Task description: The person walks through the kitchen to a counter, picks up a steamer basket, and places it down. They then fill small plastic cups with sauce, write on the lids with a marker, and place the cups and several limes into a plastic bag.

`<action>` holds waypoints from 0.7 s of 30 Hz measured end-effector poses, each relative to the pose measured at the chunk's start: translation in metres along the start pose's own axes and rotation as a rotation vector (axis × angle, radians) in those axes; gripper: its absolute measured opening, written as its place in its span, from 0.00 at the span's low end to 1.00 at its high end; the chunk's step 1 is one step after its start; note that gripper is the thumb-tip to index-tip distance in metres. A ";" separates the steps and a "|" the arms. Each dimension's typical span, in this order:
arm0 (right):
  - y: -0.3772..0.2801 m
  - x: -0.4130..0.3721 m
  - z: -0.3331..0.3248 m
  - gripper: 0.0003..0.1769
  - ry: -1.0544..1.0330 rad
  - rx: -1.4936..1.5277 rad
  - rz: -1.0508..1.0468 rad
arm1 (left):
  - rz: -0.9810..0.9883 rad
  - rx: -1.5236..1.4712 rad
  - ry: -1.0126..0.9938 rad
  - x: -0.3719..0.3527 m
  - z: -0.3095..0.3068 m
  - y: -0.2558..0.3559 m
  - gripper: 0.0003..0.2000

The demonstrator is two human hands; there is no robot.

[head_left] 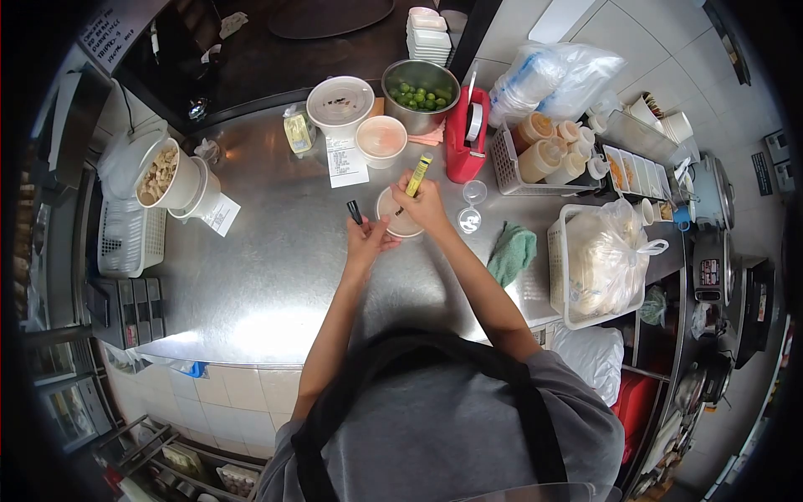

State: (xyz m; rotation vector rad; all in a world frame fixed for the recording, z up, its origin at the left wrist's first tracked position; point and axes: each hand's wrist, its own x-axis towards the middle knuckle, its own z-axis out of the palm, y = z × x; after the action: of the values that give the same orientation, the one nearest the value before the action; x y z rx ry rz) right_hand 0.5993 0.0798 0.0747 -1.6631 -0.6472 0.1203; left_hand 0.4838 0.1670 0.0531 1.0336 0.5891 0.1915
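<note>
Grasps a yellow marker (419,174) firmly in the right hand (425,205), tilted over a round lidded container (402,222) directly beneath the grip. Bears down beside dark marks (399,211) on that container's top, with any contact at the marker's tip too small to tell. Clasps a slim black object (355,212) in the left hand (369,241), pointing away from the body, while touching the container's near left edge with the same hand. Has a pinkish lidded bowl (381,137) just beyond the grip, near a printed receipt (347,165) and a larger lidded tub (340,102) farther off. Faces a metal pot (421,117) of small green fruit (418,96) beyond the bowl, beside a red tape dispenser (465,146) ahead and to the right. Works near clear round plastic pieces (474,193) just right of the grip, with a green cloth (512,253) farther right, all on a metal worktop (268,234).
</note>
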 end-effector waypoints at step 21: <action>-0.004 0.000 0.001 0.13 0.069 -0.025 -0.023 | 0.002 0.016 -0.019 0.000 0.000 0.003 0.19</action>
State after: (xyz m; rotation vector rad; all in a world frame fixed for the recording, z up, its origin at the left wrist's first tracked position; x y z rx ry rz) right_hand 0.5975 0.0812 0.0781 -1.6758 -0.6172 0.0385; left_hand 0.4840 0.1681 0.0554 1.0508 0.5730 0.1792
